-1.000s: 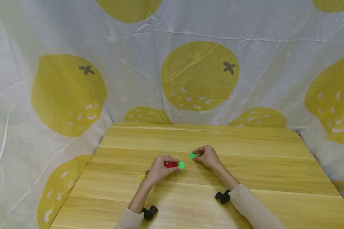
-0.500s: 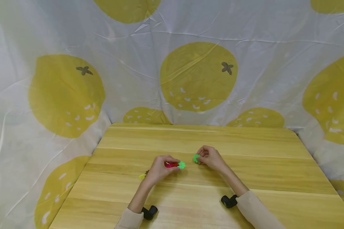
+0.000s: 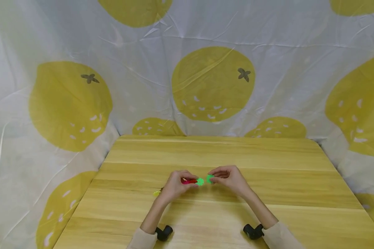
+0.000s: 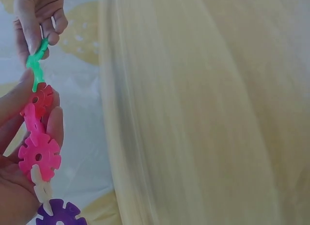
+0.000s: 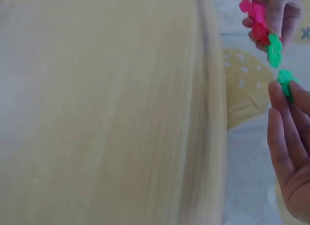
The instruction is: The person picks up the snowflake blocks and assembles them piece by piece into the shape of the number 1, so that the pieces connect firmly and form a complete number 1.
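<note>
My left hand grips a chain of notched interlocking plastic discs. In the left wrist view the chain runs from a purple disc through a white disc, a pink disc and a red disc to a green disc at its end. That end disc sticks out past the left fingertips in the head view. My right hand pinches a separate green disc between thumb and fingers. A small gap lies between the two green discs. Part of the chain is hidden by the left hand.
A yellow disc, with a dark one beside it, shows behind the left wrist. The wooden table lies below both hands. A lemon-print cloth hangs behind it. Black wrist cameras are worn on both arms.
The right hand first drew back a little to the right, then came toward the left hand and nearer the person with its green disc. The left hand has barely moved.
</note>
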`<state>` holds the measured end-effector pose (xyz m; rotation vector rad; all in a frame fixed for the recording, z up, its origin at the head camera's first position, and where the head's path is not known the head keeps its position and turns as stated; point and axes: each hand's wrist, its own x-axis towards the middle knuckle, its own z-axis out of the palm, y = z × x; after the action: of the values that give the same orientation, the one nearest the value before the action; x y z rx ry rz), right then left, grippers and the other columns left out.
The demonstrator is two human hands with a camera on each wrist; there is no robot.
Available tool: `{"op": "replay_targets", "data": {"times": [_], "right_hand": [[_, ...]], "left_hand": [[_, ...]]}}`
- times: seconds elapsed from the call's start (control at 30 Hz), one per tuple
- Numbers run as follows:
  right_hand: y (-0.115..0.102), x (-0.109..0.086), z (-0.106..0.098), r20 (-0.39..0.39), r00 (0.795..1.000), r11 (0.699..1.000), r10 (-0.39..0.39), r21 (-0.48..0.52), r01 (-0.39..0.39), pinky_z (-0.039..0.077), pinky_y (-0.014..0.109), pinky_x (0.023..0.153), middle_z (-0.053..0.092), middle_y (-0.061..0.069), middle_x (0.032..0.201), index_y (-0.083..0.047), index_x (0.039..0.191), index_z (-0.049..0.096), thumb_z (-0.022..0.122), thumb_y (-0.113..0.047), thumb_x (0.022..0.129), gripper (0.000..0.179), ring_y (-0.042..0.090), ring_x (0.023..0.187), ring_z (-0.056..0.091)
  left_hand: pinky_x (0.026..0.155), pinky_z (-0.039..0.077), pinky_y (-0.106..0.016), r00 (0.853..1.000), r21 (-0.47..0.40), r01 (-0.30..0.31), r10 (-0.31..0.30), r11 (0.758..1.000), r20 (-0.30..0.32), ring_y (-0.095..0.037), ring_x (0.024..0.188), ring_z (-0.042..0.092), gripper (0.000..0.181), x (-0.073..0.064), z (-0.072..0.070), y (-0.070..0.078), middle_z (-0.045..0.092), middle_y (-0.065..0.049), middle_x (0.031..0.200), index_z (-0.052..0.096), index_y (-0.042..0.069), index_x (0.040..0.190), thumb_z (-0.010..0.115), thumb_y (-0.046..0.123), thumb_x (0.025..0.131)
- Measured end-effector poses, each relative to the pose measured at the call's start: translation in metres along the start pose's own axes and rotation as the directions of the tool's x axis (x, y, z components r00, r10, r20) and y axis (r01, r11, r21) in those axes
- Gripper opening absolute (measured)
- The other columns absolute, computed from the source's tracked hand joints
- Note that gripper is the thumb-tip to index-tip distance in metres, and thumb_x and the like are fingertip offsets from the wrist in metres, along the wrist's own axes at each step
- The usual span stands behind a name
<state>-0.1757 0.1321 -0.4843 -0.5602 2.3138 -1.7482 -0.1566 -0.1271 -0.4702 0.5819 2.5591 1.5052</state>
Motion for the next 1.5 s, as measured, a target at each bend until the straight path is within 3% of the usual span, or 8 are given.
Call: {"op": "replay_targets", "data": {"times": [0.13, 0.27, 0.43, 0.63, 0.73, 1.0, 1.3, 1.5], "right_hand": [[-0.001, -0.004, 0.005, -0.008, 1.000, 0.999, -0.020, 0.037, 0.020, 0.063, 0.046, 0.082, 0.080, 0.016, 0.100, -0.005, 0.109, 0.079, 0.079, -0.014, 0.092, 0.020, 0.028, 0.087, 0.079], [0.001, -0.006, 0.007, -0.013, 0.999, 0.995, -0.030, 0.092, 0.031, 0.062, 0.050, 0.083, 0.079, 0.021, 0.100, -0.001, 0.111, 0.078, 0.078, -0.011, 0.092, 0.021, 0.036, 0.087, 0.078], [0.003, -0.008, 0.008, -0.008, 0.999, 0.992, -0.037, 0.122, 0.038, 0.063, 0.047, 0.084, 0.078, 0.023, 0.102, 0.001, 0.112, 0.078, 0.077, -0.011, 0.092, 0.023, 0.043, 0.089, 0.076], [0.003, -0.011, 0.007, -0.018, 0.999, 0.988, -0.046, 0.149, 0.048, 0.063, 0.035, 0.084, 0.077, 0.026, 0.104, 0.004, 0.111, 0.077, 0.076, -0.008, 0.093, 0.022, 0.041, 0.089, 0.077], [0.003, -0.012, 0.008, -0.025, 0.999, 0.985, -0.038, 0.169, 0.041, 0.063, 0.036, 0.084, 0.077, 0.027, 0.103, 0.005, 0.110, 0.077, 0.077, -0.007, 0.092, 0.022, 0.039, 0.088, 0.078], [0.001, -0.013, 0.013, -0.054, 0.998, 0.987, -0.019, 0.156, 0.027, 0.063, 0.045, 0.082, 0.078, 0.024, 0.099, 0.004, 0.108, 0.079, 0.078, -0.007, 0.091, 0.020, 0.024, 0.084, 0.080], [0.002, -0.014, 0.017, -0.083, 0.996, 0.992, -0.006, 0.124, 0.017, 0.063, 0.048, 0.079, 0.079, 0.022, 0.098, 0.003, 0.105, 0.080, 0.079, -0.004, 0.090, 0.017, 0.024, 0.082, 0.080], [0.003, -0.016, 0.017, -0.085, 0.996, 0.991, 0.011, 0.130, 0.000, 0.063, 0.047, 0.079, 0.079, 0.023, 0.097, 0.004, 0.105, 0.080, 0.079, -0.004, 0.089, 0.017, 0.032, 0.085, 0.079]], "left_hand": [[0.073, 0.054, -0.022, 1.000, -0.005, -0.014, 0.014, 1.000, 0.008, -0.014, 0.088, 0.064, 0.018, 0.000, 0.002, 0.001, 0.076, -0.006, 0.099, 0.081, 0.005, 0.106, 0.082, 0.009, 0.088], [0.074, 0.054, -0.023, 1.000, -0.014, -0.022, 0.022, 1.000, 0.010, -0.014, 0.089, 0.065, 0.019, 0.001, 0.003, 0.001, 0.077, -0.005, 0.099, 0.082, 0.006, 0.106, 0.082, 0.010, 0.088], [0.075, 0.054, -0.023, 1.000, -0.029, -0.025, 0.025, 0.999, 0.018, -0.013, 0.090, 0.065, 0.018, 0.001, 0.004, 0.003, 0.077, -0.005, 0.099, 0.082, 0.007, 0.106, 0.083, 0.013, 0.088], [0.073, 0.053, -0.024, 1.000, -0.041, -0.024, 0.025, 0.999, 0.012, -0.012, 0.086, 0.063, 0.015, 0.002, 0.006, 0.005, 0.077, -0.005, 0.097, 0.083, 0.008, 0.102, 0.083, 0.013, 0.088], [0.072, 0.053, -0.022, 0.999, -0.060, -0.030, 0.031, 0.998, 0.010, -0.011, 0.085, 0.064, 0.014, 0.002, 0.007, 0.004, 0.077, -0.007, 0.096, 0.083, 0.008, 0.101, 0.084, 0.013, 0.087], [0.068, 0.051, -0.020, 1.000, -0.145, -0.004, 0.003, 0.989, -0.003, -0.014, 0.081, 0.061, 0.016, 0.004, 0.008, 0.000, 0.077, -0.013, 0.097, 0.083, 0.006, 0.101, 0.085, 0.008, 0.085], [0.071, 0.053, -0.020, 1.000, -0.162, 0.003, -0.003, 0.987, -0.001, -0.014, 0.083, 0.064, 0.016, 0.002, 0.011, -0.001, 0.077, -0.015, 0.097, 0.082, 0.004, 0.101, 0.084, 0.006, 0.085], [0.072, 0.054, -0.019, 1.000, -0.139, -0.009, 0.012, 0.990, 0.022, -0.012, 0.082, 0.064, 0.014, 0.004, 0.012, 0.000, 0.077, -0.014, 0.095, 0.082, 0.004, 0.100, 0.083, 0.005, 0.086]]}}
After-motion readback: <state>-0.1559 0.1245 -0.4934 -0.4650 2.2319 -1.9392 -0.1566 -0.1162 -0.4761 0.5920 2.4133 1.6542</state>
